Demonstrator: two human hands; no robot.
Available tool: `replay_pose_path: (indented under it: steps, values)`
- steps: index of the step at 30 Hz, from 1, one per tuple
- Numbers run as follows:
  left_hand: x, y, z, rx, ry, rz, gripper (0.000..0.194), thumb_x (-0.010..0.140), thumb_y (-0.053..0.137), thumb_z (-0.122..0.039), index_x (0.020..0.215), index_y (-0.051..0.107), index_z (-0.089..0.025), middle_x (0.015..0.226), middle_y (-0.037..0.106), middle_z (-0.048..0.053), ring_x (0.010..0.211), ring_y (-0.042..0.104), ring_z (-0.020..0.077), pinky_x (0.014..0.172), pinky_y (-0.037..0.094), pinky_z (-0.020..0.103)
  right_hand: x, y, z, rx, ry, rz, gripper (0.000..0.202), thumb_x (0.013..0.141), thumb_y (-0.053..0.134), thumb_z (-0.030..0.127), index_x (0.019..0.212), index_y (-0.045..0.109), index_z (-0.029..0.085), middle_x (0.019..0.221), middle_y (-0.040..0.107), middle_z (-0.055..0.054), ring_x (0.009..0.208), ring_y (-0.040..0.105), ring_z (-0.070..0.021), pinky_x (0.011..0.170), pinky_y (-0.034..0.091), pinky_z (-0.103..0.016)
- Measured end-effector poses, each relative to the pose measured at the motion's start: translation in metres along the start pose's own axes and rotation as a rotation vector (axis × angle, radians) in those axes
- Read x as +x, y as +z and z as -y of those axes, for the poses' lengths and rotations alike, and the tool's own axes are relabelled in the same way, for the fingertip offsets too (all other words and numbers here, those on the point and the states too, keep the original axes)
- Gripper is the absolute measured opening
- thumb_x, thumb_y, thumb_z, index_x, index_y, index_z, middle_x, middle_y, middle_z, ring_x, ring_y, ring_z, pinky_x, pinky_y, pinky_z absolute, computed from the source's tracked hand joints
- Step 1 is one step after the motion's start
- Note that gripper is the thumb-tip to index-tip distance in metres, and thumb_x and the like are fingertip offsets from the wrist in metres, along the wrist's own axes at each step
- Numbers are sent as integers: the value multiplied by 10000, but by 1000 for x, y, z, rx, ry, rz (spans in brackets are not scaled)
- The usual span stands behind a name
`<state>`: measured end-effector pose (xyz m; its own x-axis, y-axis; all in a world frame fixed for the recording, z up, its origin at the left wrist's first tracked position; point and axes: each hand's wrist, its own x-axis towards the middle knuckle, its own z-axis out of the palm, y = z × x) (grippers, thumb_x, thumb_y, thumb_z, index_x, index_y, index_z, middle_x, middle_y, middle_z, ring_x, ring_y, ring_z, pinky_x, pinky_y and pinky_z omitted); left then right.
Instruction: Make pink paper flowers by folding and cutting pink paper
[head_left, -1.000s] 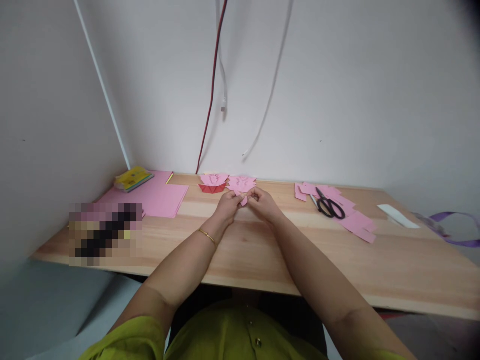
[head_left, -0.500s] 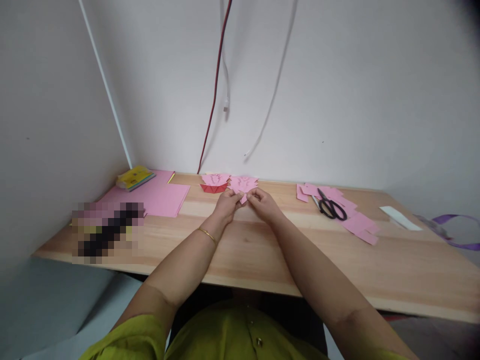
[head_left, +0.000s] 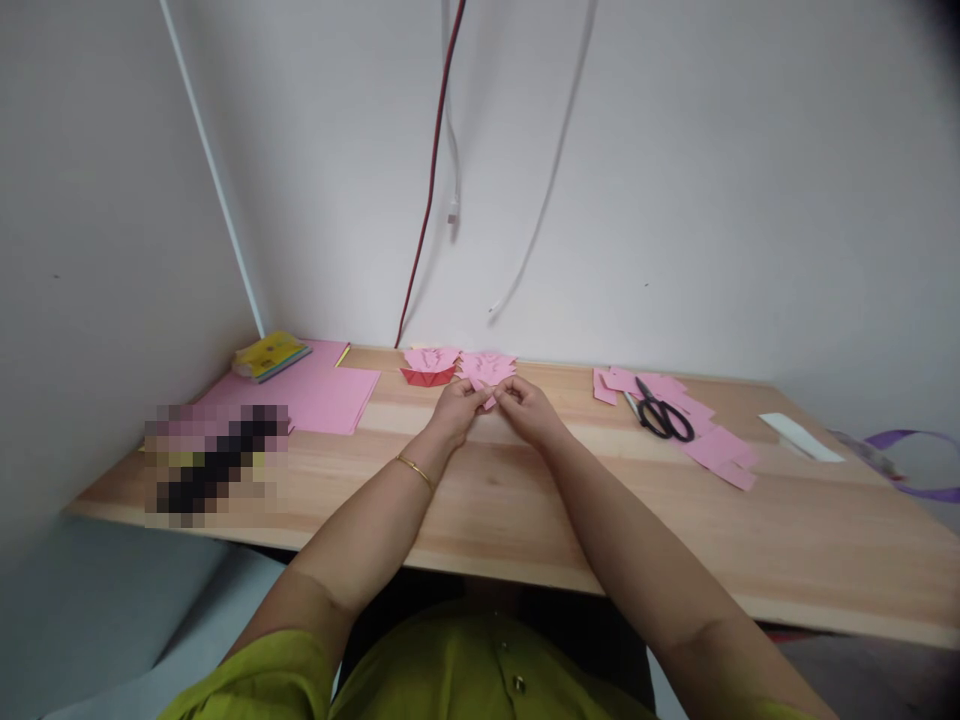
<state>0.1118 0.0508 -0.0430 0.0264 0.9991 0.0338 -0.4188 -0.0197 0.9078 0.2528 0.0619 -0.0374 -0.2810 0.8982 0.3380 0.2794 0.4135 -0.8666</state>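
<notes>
Between my two hands is a small folded piece of pink paper point(head_left: 489, 402), partly covered by my fingers. My left hand point(head_left: 459, 408) pinches its left side, thumb toward the middle. From the right, my right hand point(head_left: 527, 408) pinches the same piece, and the fingertips of both hands nearly meet. Just beyond them lie folded pink paper pieces point(head_left: 487, 364) in a spread cluster. Another pink folded cluster point(head_left: 430, 357) lies to its left, with a red folded paper piece point(head_left: 427, 377) in front of it.
Black-handled scissors point(head_left: 664, 415) rest on cut pink paper point(head_left: 720, 452) at the right, near a white strip point(head_left: 799, 437). Pink sheets point(head_left: 330, 400) and a yellow packet point(head_left: 271, 355) lie at the left. Cables point(head_left: 431, 180) hang by the wall. A blurred-out dark object point(head_left: 217, 465) is at the front left.
My fingers have shifted slightly on the pink paper, and its visible part has turned a little. Both arms stay almost in place.
</notes>
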Motion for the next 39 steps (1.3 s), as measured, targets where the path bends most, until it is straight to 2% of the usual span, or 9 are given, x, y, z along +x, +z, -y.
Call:
replay_pose_path:
  steps: [5,13,21,26,29,33,39]
  values:
    - [-1,0,-3,7,-51,-2,303,545,811,-284,685,594,-125,679,607,7,649,572,107,684,491,288,1,1,-3,-4,-5,-21,175,773,525,355,745,537,182,699,542,9,635,476,-125,623,385,-250]
    - [-4,3,-11,45,-74,-36,198,558,764,-196,629,591,-133,660,599,1,636,561,99,659,483,256,1,-2,2,-17,-3,-53,197,786,510,378,741,534,189,706,544,-1,661,482,-139,640,395,-258]
    - [-3,1,-8,75,-56,26,175,548,755,-216,626,625,-126,639,625,19,612,565,106,614,472,241,0,-1,-1,-48,-13,-2,208,801,517,385,746,536,185,669,527,13,626,475,-129,608,379,-249]
    - [-2,0,-11,64,-34,-11,168,553,730,-189,584,575,-131,597,584,-5,581,545,94,585,470,229,0,-3,3,-22,-41,23,219,819,510,396,786,549,182,730,552,-3,688,501,-138,656,403,-259]
    - [-1,-1,-12,-2,-66,-46,175,545,715,-164,602,552,-135,631,592,-4,617,568,108,626,502,260,0,-3,6,172,-45,93,246,759,583,343,946,512,199,825,549,-2,722,521,-127,679,428,-253]
    - [2,-4,-12,-94,-110,-71,199,550,704,-146,672,547,-140,673,605,1,643,592,123,653,521,291,-1,-1,5,273,-44,199,373,688,603,217,1027,446,217,756,500,36,655,503,-105,600,396,-222]
    - [4,-7,-10,-168,-142,-53,212,558,708,-130,693,544,-143,659,599,3,672,605,135,700,532,315,-2,1,2,200,-82,138,303,697,570,190,987,480,210,722,486,44,630,476,-101,591,372,-225]
